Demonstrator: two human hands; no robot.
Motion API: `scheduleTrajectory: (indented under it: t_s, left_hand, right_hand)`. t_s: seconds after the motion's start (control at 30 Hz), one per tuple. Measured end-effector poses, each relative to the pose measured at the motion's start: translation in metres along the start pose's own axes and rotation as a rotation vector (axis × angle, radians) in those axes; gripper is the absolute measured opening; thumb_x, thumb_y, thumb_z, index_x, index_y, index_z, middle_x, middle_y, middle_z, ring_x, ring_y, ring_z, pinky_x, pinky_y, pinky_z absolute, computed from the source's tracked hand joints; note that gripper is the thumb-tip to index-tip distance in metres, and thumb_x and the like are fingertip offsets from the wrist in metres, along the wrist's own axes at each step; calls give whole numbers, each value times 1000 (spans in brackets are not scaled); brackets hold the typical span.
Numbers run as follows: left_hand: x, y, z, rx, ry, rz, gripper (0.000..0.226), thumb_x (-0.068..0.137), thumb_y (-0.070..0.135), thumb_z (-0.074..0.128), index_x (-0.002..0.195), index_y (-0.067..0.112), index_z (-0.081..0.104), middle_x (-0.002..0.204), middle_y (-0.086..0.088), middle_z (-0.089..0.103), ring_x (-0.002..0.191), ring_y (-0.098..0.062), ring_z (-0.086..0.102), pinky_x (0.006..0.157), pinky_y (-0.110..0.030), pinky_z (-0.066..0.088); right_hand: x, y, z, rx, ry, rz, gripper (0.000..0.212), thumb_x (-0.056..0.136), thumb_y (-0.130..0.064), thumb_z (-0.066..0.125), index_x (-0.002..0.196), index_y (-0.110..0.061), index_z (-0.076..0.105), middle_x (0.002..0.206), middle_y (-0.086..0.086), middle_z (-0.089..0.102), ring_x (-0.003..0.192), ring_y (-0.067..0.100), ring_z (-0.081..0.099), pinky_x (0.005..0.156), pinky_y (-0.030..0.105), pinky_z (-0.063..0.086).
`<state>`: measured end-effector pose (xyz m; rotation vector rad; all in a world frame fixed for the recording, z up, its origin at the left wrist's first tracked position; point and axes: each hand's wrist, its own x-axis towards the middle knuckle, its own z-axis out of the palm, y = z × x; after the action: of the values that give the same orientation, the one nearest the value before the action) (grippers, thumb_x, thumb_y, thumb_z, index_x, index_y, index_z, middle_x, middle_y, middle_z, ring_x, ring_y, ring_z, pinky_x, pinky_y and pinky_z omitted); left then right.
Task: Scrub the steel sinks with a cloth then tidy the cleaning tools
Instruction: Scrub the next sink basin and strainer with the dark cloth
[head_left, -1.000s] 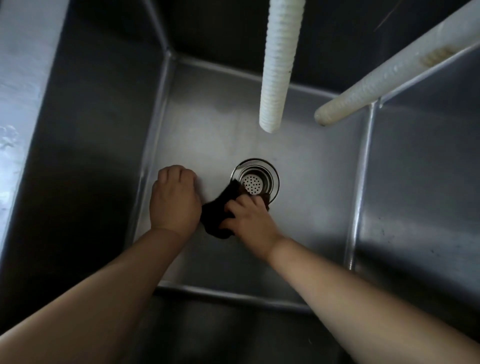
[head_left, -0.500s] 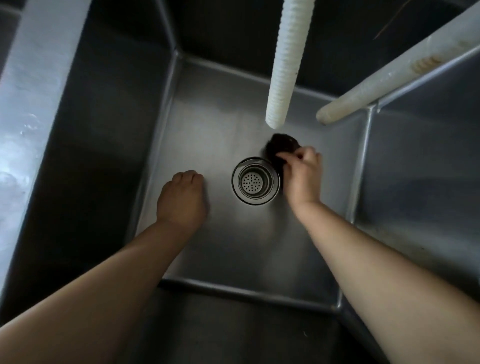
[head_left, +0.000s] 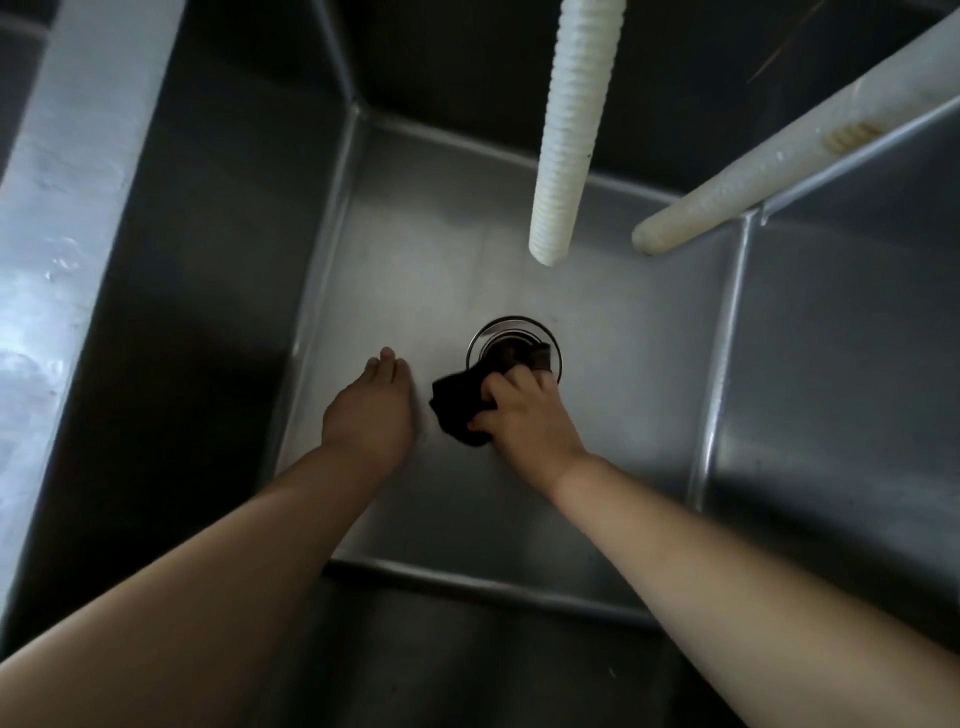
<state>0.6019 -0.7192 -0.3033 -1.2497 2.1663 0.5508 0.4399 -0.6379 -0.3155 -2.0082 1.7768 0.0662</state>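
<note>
Deep stainless-steel sink (head_left: 597, 291), seen from above in dim light, with a second basin (head_left: 852, 332) partly visible beyond the dividing wall on the right. A ribbed white hose (head_left: 569, 130) hangs over the basin floor, and a smooth white pipe (head_left: 779, 161) slants in from the upper right. The right hand (head_left: 524, 415) grips a dark cloth (head_left: 460, 408), fingers curled round it, and presses its far end onto the near rim of the drain strainer (head_left: 514, 345) at the centre of the floor. The left hand (head_left: 371, 408) rests flat on the steel just left of the cloth, fingers straight and together, holding nothing. The step in hand appears to be scrubbing around the drain. It is probably done best by keeping the cloth bunched under firm pressure, working it round the full ring of the strainer and into the seam where it meets the floor, with the left palm bracing the body's weight. Half a second earlier the cloth was being rubbed on the floor beyond and to the right of the drain, under the hose tip. It has since crossed to the near side and now covers part of the strainer, while the left hand has kept almost the same place.
</note>
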Motion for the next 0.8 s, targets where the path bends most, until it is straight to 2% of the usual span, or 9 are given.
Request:
scheduleTrajectory:
  t_s: [0.1, 0.17, 0.27, 0.37, 0.47, 0.53, 0.63, 0.7, 0.8]
  left_hand:
    - [-1, -1, -3, 21, -38, -5, 60, 93, 3, 32, 149, 5, 9, 159, -10, 0, 146, -22, 12, 109, -34, 31]
    - [-1, -2, -5, 30, -58, 0, 60, 94, 4, 32, 149, 5, 9, 159, -9, 0, 146, -22, 12, 107, -35, 33]
    - [0, -2, -8, 34, -73, 5, 60, 94, 4, 32, 149, 5, 9, 159, -9, -1, 145, -22, 13, 105, -36, 35]
    - [0, -1, -10, 45, -84, 2, 59, 94, 4, 32, 149, 5, 9, 159, -10, -1, 144, -24, 17, 104, -37, 36]
    - [1, -1, -9, 55, -96, 4, 61, 95, 4, 35, 149, 5, 6, 159, -11, -3, 143, -25, 18, 104, -37, 37]
    - [1, -2, -8, 64, -100, 21, 60, 95, 4, 33, 149, 3, 6, 159, -11, -4, 145, -25, 14, 104, -37, 36]
    - [2, -5, -9, 75, -113, 43, 60, 95, 4, 31, 149, 4, 5, 159, -11, -4, 146, -24, 10, 106, -37, 34]
    - [2, -7, -9, 78, -116, 56, 60, 95, 4, 31, 149, 4, 5, 159, -11, -4, 146, -24, 8, 105, -38, 34]
    - [2, -7, -8, 78, -119, 62, 59, 95, 4, 29, 149, 4, 5, 159, -11, -6, 146, -23, 7, 107, -38, 32]
  right_hand:
    - [-30, -1, 2, -59, 38, 19, 14, 59, -28, 80, 71, -32, 74, 85, -1, 63, 81, 28, 62, 70, 37, 49]
    - [-50, 5, 6, -21, 36, 86, 18, 56, -26, 83, 71, -32, 74, 83, -1, 64, 79, 28, 62, 68, 36, 49]
    - [-68, 22, 8, 176, 104, 331, 16, 70, -12, 74, 82, -22, 75, 92, 10, 62, 90, 35, 55, 78, 39, 40]
    - [-63, 41, 3, 443, 408, 633, 29, 71, 10, 62, 87, -11, 75, 92, 18, 57, 91, 37, 53, 83, 36, 41]
    - [-46, 63, -9, 569, 551, 885, 31, 80, 9, 53, 97, -10, 72, 102, 20, 52, 97, 36, 54, 90, 29, 39]
    - [-46, 72, -8, 460, 500, 961, 29, 84, 3, 52, 101, -11, 71, 107, 19, 52, 99, 35, 52, 88, 25, 37]
    - [-59, 55, 4, 320, 335, 962, 27, 84, -3, 54, 103, -14, 70, 110, 19, 52, 103, 37, 48, 89, 36, 39]
    - [-67, 29, 17, 289, 270, 918, 27, 83, -6, 55, 103, -15, 70, 109, 17, 53, 103, 37, 46, 87, 38, 40]
    - [-68, -8, 32, 319, 144, 754, 26, 84, -12, 56, 105, -18, 69, 110, 11, 54, 103, 31, 47, 87, 31, 36]
